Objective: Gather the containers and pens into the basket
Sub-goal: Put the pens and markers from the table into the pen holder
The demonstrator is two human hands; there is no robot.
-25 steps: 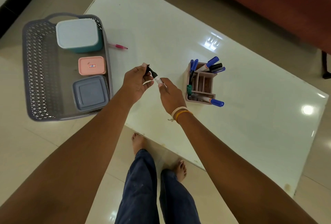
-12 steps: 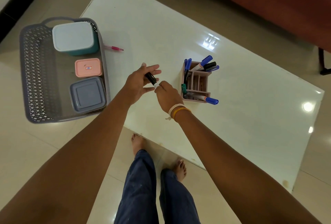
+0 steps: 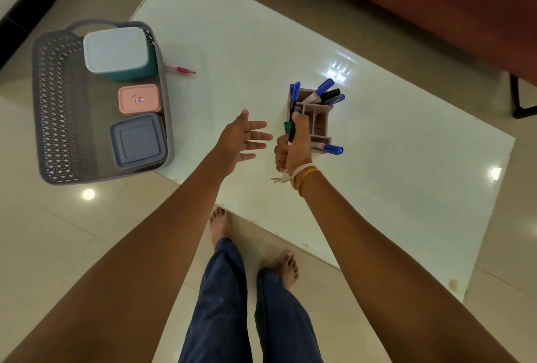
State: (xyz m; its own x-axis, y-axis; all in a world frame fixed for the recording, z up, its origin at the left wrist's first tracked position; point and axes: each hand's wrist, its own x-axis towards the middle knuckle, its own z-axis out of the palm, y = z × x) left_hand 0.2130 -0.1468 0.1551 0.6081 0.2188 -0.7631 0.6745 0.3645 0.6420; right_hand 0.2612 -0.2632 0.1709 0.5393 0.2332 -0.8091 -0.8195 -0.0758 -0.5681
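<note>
Basket (image 3: 52,107) sits at the upper left of the frame, overhanging the near left corner of the white table (image 3: 392,182), with three lidded containers lined up along its right side: a teal one with a pale lid (image 3: 117,53) farthest up, a small pink one (image 3: 139,98) in the middle and a grey-blue one (image 3: 139,141) lowest. Just right of the basket wall, a pink pen (image 3: 181,70) lies flat on the table, its long axis running left to right with the tip pointing right. Toward frame centre, the left hand (image 3: 241,141) hangs empty with fingers spread and apart, palm turned to the right. Just beside it, the right hand (image 3: 292,144) is closed around a black marker (image 3: 291,133), held roughly upright, at the left edge of the pen holder (image 3: 315,121). That holder stands right of centre, bristling with blue and black markers; one blue-capped marker (image 3: 328,148) juts out along its lower edge. Holder and its pens lie to the right of both hands, the basket well to the left, so the load has to travel leftward across the table. The right hand is touching the holder; the left is nearer the basket and the stray pink pen, and looks the likelier one to fetch that
</note>
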